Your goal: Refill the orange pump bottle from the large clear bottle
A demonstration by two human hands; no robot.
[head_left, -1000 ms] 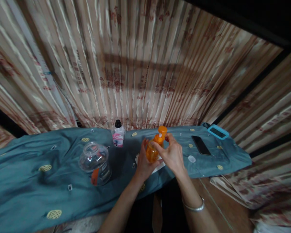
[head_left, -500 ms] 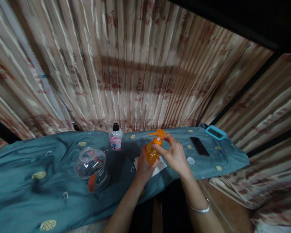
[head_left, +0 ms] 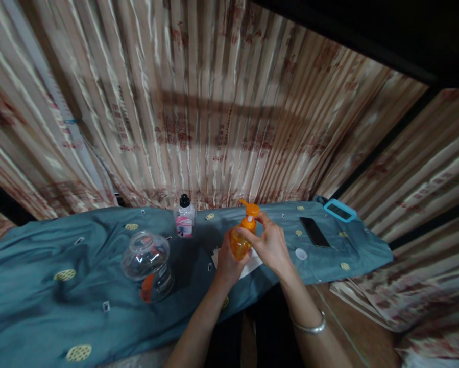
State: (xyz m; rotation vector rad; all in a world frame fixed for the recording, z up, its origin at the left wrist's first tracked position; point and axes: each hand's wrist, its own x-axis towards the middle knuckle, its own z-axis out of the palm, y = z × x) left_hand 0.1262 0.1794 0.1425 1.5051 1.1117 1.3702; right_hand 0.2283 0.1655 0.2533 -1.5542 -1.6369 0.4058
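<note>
An orange pump bottle [head_left: 240, 243], see-through with amber liquid, is held up in the middle of the head view. My left hand [head_left: 228, 261] is wrapped round its body from the left. At the orange collar just under the pump head [head_left: 252, 209], my right hand [head_left: 272, 246] pinches with thumb and fingers. The pump's spout points to the far left. Beneath the hands lies a white paper-like sheet [head_left: 252, 265], partly hidden by them.
Left of the hands stand a clear round jar [head_left: 147, 266] and a bottle with a black cap [head_left: 184, 220]. To the right lie a small white disc [head_left: 300, 254], a black phone [head_left: 314, 232] and a blue-framed device [head_left: 340, 210]. A blue-green cloth [head_left: 87, 276] covers the surface; a curtain hangs behind.
The pump head has turned on the bottle, so its spout has swung from pointing left to pointing more away from me. Both hands keep their hold; the view has shifted slightly.
</note>
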